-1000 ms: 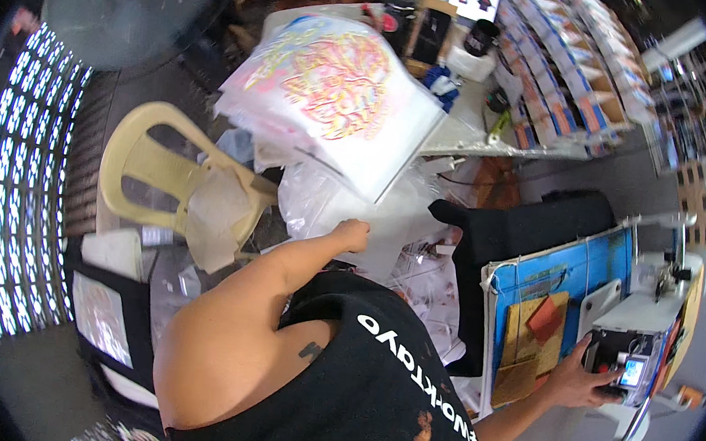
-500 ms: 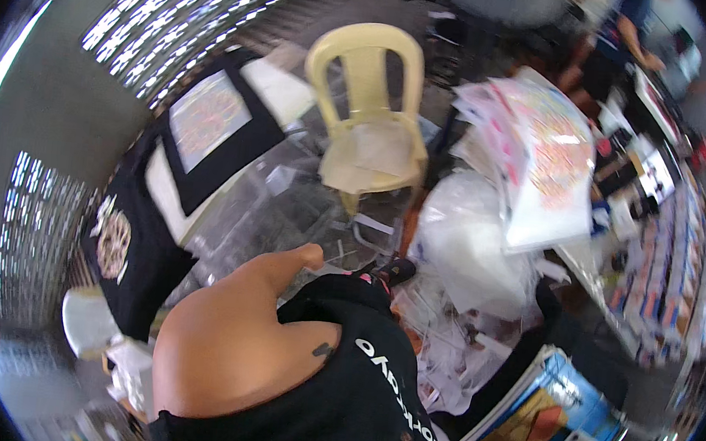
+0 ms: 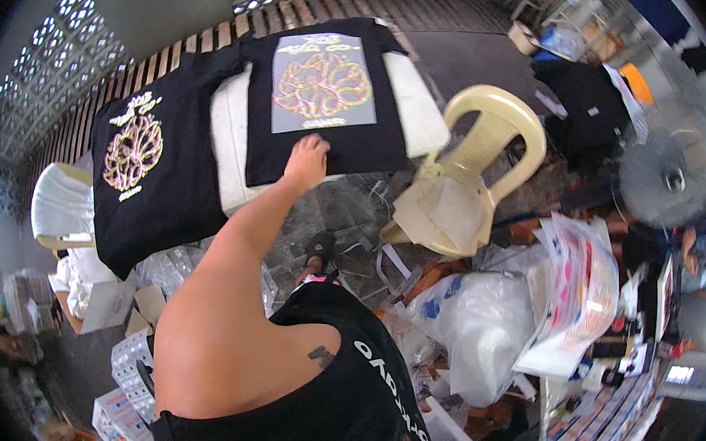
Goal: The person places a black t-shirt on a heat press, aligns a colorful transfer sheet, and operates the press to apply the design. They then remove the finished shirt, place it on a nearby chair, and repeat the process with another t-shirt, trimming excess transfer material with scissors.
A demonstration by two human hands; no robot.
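Observation:
My left hand [image 3: 306,161] is at the lower part of a black T-shirt [image 3: 385,117] with a pale printed sheet [image 3: 322,86] on its front, its fingers loosely bent and apart, holding nothing. I cannot tell whether it presses on the fabric. That shirt lies on a white table [image 3: 418,116]. To the left lies a second black T-shirt [image 3: 150,205] with a pink-and-yellow flower design, draped over the table's edge. My right hand is out of view.
A cream plastic chair [image 3: 513,151] with paper on its seat stands right of the table; another [image 3: 57,200] is far left. A fan [image 3: 663,178], plastic-covered sheets [image 3: 570,309] and a partly hidden person [image 3: 695,245] are at right. Scraps and bags [image 3: 478,335] litter the floor.
My view has swung left from the printer-side clutter to the shirts. My left hand has reached forward to the middle shirt. My right hand, earlier at a machine, has left view.

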